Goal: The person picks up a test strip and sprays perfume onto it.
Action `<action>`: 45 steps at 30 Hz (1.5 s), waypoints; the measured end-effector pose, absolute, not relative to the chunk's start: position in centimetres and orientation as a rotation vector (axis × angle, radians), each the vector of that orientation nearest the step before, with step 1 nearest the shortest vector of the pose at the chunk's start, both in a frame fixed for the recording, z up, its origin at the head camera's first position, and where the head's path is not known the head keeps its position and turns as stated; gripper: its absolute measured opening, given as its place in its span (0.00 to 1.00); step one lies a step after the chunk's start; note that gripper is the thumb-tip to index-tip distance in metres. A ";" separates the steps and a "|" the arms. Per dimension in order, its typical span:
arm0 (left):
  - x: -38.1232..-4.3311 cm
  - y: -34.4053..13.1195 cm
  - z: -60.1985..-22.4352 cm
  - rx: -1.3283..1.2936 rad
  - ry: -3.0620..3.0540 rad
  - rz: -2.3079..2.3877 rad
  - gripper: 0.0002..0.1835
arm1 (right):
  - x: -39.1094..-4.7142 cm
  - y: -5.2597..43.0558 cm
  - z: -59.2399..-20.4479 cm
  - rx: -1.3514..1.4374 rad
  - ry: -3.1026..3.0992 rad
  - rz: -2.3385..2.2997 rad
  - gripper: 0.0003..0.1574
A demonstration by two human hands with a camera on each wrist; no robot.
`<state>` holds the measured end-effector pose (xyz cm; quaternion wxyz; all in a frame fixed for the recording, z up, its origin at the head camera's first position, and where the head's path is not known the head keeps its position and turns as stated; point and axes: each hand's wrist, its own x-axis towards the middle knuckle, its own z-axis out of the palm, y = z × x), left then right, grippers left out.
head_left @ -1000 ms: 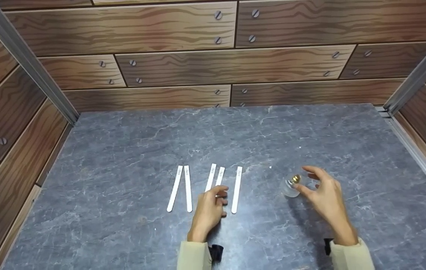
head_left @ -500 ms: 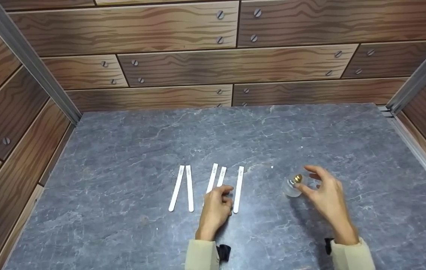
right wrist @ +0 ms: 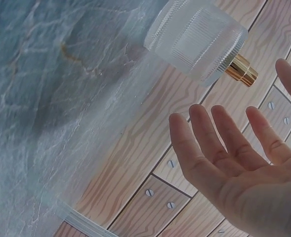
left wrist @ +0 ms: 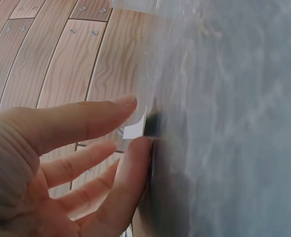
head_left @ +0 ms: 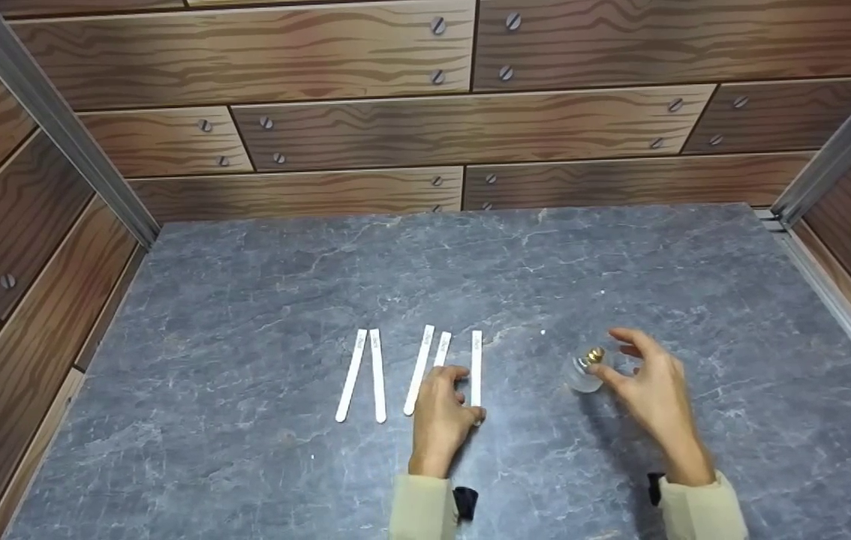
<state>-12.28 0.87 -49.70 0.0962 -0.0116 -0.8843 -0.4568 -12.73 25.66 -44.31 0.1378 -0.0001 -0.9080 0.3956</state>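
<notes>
Several slim white strips, rounded at the near end and printed at the far end, lie on the table. My left hand [head_left: 442,424] is low over the right-hand strips, its thumb at the near end of the rightmost strip [head_left: 476,360]. In the left wrist view a white strip end [left wrist: 134,130] shows between thumb and fingertip, with a gap around it. My right hand [head_left: 651,394] is beside a ribbed clear glass bottle [head_left: 581,375] with a gold top [right wrist: 242,70]. In the right wrist view its fingers are spread and apart from the glass.
Two strips, one of them a leaning strip [head_left: 351,375], lie on the left; two more are partly under the left hand. Wood-patterned walls [head_left: 350,131] and metal posts [head_left: 58,127] bound the grey marbled table [head_left: 260,300].
My left hand has shifted right, from the middle strips to the rightmost one. That strip has turned from a slight slant to nearly straight. The right hand and bottle have stayed in place.
</notes>
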 end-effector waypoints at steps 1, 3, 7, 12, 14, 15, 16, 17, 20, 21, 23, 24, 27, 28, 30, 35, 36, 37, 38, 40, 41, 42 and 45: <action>-12.2 1.0 -49.7 -0.031 -2.623 -1.310 0.27 | -12.7 25.7 -44.3 -0.002 -2.627 1.144 0.33; -12.2 1.4 -49.7 -0.023 -2.631 -1.222 0.27 | -12.7 25.7 -44.3 -0.005 -2.628 1.140 0.33; -12.0 2.0 -49.6 -0.006 -2.646 -1.115 0.26 | -12.7 25.7 -44.4 -0.004 -2.616 1.134 0.33; -11.9 2.2 -49.5 -0.004 -2.640 -1.101 0.24 | -12.7 25.7 -44.6 0.001 -2.610 1.128 0.33; -11.8 2.2 -49.6 -0.011 -2.637 -1.098 0.23 | -12.7 25.7 -44.7 -0.003 -2.612 1.130 0.33; -11.8 2.1 -49.6 -0.021 -2.636 -1.095 0.22 | -12.7 25.7 -44.7 -0.005 -2.614 1.133 0.33; -11.7 2.1 -49.7 -0.031 -2.636 -1.091 0.21 | -12.7 25.7 -44.7 -0.009 -2.616 1.137 0.33; -11.7 2.1 -49.7 -0.042 -2.636 -1.087 0.20 | -12.6 25.7 -44.7 -0.014 -2.617 1.139 0.33; -11.7 2.0 -49.9 -0.084 -2.635 -1.069 0.18 | -12.6 25.7 -44.6 -0.023 -2.624 1.144 0.33; -11.8 1.9 -49.9 -0.099 -2.636 -1.072 0.17 | -12.6 25.7 -44.6 -0.028 -2.624 1.146 0.33; -11.8 1.8 -50.0 -0.123 -2.639 -1.100 0.16 | -12.5 25.7 -44.6 -0.032 -2.627 1.150 0.33; -11.9 1.8 -50.1 -0.132 -2.641 -1.130 0.16 | -12.6 25.7 -44.6 -0.031 -2.632 1.153 0.33; -12.0 1.4 -50.1 -0.153 -2.648 -1.284 0.15 | -12.6 25.7 -44.7 -0.025 -2.647 1.149 0.32; -12.0 1.2 -50.1 -0.153 -2.646 -1.351 0.15 | -12.6 25.8 -44.7 -0.018 -2.657 1.145 0.33; -12.1 0.8 -50.0 -0.143 -2.631 -1.495 0.14 | -12.7 25.8 -44.7 -0.005 -2.672 1.137 0.32; -12.0 -0.1 -49.5 -0.136 -2.540 -1.762 0.17 | -12.7 25.9 -44.8 0.005 -2.697 1.125 0.33; -12.0 -0.2 -49.4 -0.138 -2.518 -1.812 0.18 | -12.7 25.9 -44.8 0.004 -2.702 1.124 0.33; -12.0 -0.3 -49.3 -0.139 -2.496 -1.861 0.18 | -12.7 25.9 -44.8 0.001 -2.707 1.123 0.33; -11.9 -0.3 -49.2 -0.142 -2.477 -1.905 0.19 | -12.7 25.9 -44.8 -0.001 -2.711 1.125 0.33; -11.8 -0.4 -49.1 -0.140 -2.446 -1.988 0.20 | -12.7 25.9 -44.8 -0.008 -2.722 1.131 0.34; -11.8 -0.5 -49.1 -0.133 -2.438 -2.021 0.20 | -12.7 25.8 -44.7 -0.012 -2.730 1.132 0.34; -11.7 -0.5 -49.0 -0.130 -2.432 -2.050 0.20 | -12.7 25.8 -44.7 -0.015 -2.738 1.132 0.34; -11.6 -0.7 -49.0 -0.127 -2.426 -2.090 0.20 | -12.7 25.7 -44.5 -0.029 -2.771 1.123 0.35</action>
